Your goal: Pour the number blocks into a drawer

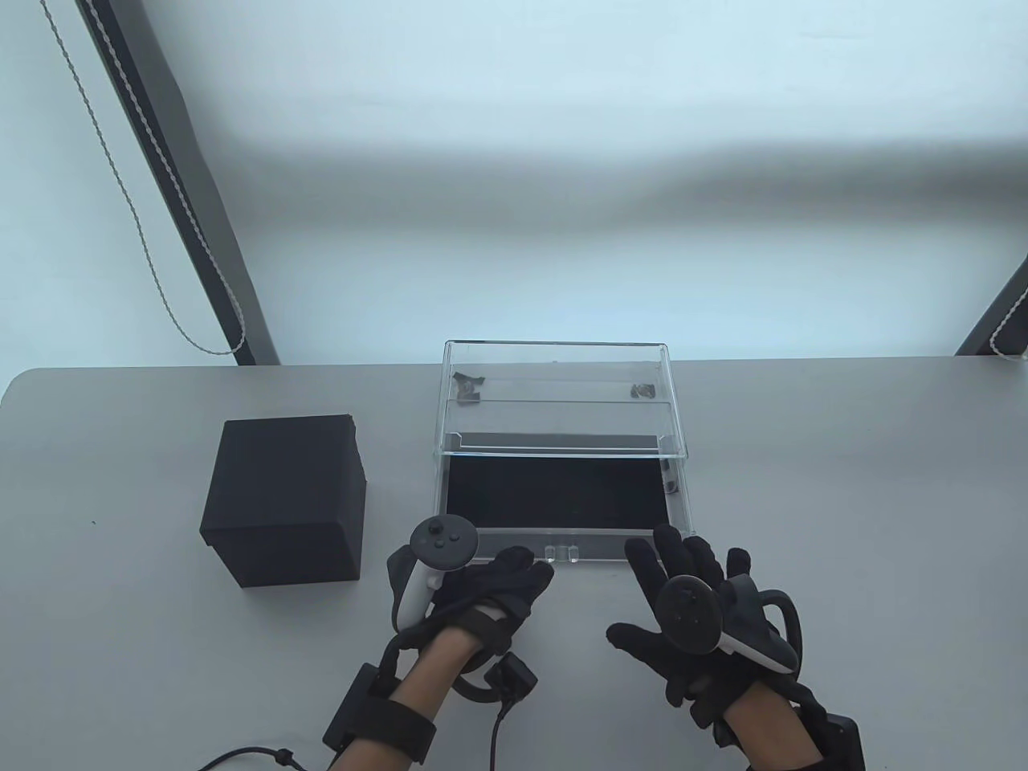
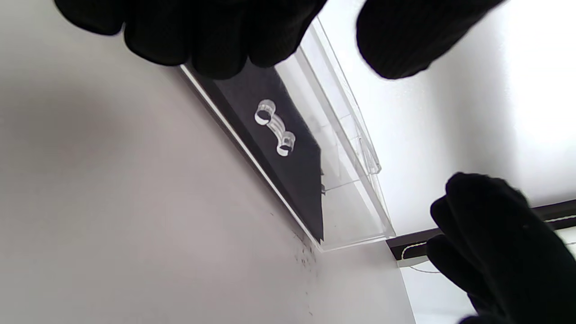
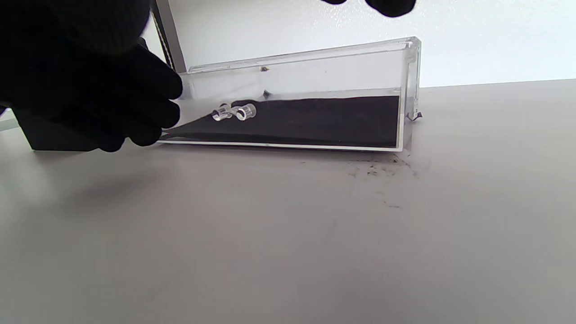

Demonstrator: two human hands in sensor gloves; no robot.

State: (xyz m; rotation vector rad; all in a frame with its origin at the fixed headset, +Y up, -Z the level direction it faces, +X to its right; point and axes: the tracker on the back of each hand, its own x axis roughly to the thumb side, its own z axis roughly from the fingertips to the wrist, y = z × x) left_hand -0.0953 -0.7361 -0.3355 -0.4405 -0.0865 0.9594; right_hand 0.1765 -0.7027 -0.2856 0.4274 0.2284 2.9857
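Note:
A clear acrylic case [image 1: 554, 377] stands at the table's middle with its drawer [image 1: 683, 490] pulled out toward me; the drawer has a black liner and nothing lies on the liner. Its small clear handle [image 1: 561, 552] is free and also shows in the left wrist view [image 2: 274, 127] and the right wrist view [image 3: 234, 111]. My left hand [image 1: 502, 578] is at the drawer's front, left of the handle, fingers [image 2: 202, 36] loosely curled, holding nothing. My right hand [image 1: 666, 586] is spread open by the front right corner. A black box [image 1: 285, 498] stands to the left. No number blocks show.
Small dark crumbs lie on the table by the drawer's right front corner [image 3: 382, 168]. A few dark scraps sit inside the case at the back [image 1: 467, 387]. A cable [image 1: 241, 755] runs from my left wrist along the table's front edge.

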